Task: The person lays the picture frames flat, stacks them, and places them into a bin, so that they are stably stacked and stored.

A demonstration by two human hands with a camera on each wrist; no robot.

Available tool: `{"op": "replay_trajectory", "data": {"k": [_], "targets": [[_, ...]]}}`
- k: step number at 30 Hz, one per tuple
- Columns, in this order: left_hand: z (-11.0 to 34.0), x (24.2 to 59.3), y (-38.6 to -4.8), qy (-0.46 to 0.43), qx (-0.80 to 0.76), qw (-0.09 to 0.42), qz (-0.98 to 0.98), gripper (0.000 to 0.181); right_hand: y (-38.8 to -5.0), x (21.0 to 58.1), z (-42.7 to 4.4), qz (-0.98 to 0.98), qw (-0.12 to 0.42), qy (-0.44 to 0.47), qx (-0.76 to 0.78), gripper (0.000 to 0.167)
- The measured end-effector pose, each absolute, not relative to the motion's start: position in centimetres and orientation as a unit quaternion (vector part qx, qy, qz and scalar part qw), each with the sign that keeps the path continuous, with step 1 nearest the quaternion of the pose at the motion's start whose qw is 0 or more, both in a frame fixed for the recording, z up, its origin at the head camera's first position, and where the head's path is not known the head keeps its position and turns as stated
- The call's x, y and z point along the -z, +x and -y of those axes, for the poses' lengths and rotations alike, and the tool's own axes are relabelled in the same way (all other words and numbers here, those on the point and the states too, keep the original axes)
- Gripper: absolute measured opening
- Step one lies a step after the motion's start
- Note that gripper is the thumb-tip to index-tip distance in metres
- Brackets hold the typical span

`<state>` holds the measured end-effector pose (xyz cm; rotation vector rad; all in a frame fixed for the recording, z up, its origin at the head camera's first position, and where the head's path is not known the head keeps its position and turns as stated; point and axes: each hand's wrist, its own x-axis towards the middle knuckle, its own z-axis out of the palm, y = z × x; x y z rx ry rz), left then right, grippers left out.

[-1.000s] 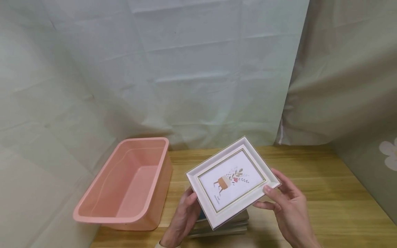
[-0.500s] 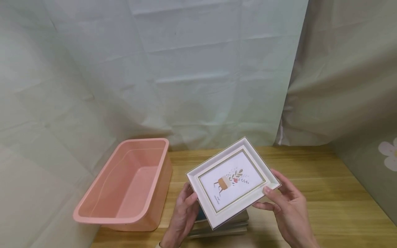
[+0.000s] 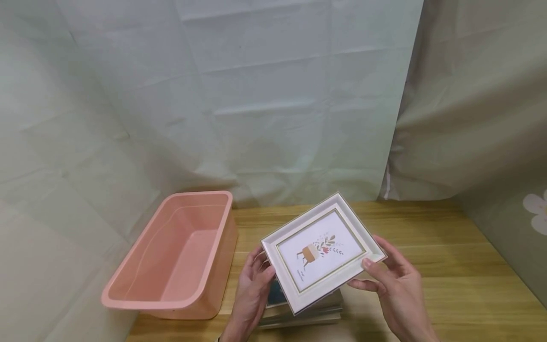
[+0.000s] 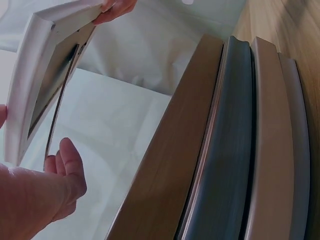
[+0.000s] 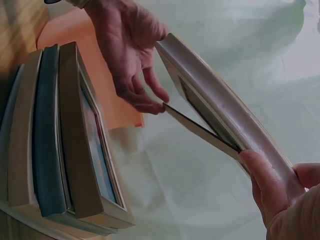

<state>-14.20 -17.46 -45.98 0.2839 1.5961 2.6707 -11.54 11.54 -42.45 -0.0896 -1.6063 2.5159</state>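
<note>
Tilted between both hands in the head view is a white picture frame (image 3: 329, 249) with a flower-and-plant print facing up. My left hand (image 3: 251, 297) has its thumb at the near-left edge, and its fingers reach behind. At its back, an easel stand (image 5: 200, 131) angles away from the frame, its free end touched by the left fingertips. On the opposite corner my right hand (image 3: 399, 287) pinches the border, thumb on the front. Below lies a stack of frames (image 3: 307, 313), partly hidden; its top frame (image 5: 75, 140) is brown and holds a picture.
A pink plastic tub (image 3: 220, 237) stands to the left, with nothing seen inside. The wooden table (image 3: 461, 266) runs back to pale hanging sheets (image 3: 273, 104). On the right hangs a darker cloth (image 3: 470, 95).
The picture frame's left side has shifted slightly right and down. My left hand has moved a little right with it, and its fingers show more behind the edge. The right hand stays almost still.
</note>
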Motion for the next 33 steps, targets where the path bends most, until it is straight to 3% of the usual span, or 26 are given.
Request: {"op": "replay_trajectory", "data": {"k": [10,23,27,33], "targets": [[17.4,46.4,-14.1,0.079,-0.852,-0.042,-0.515,0.057,-11.6,43.5,-11.5,0.517,0.085,-0.010,-0.852,0.057],[17.3,46.0,-13.2,0.033,-0.814,-0.111,-0.569,0.043,-11.4,43.8,-11.0,0.509,0.098,0.000,-0.855,0.056],[17.6,46.5,-12.9,0.066,-0.791,-0.125,-0.596,0.051,-11.5,44.1,-11.0,0.504,0.102,0.009,-0.858,0.056],[18.3,47.3,-12.3,0.152,-0.761,-0.135,-0.616,0.082,-11.6,44.5,-11.0,0.499,0.102,0.013,-0.861,0.056]]}}
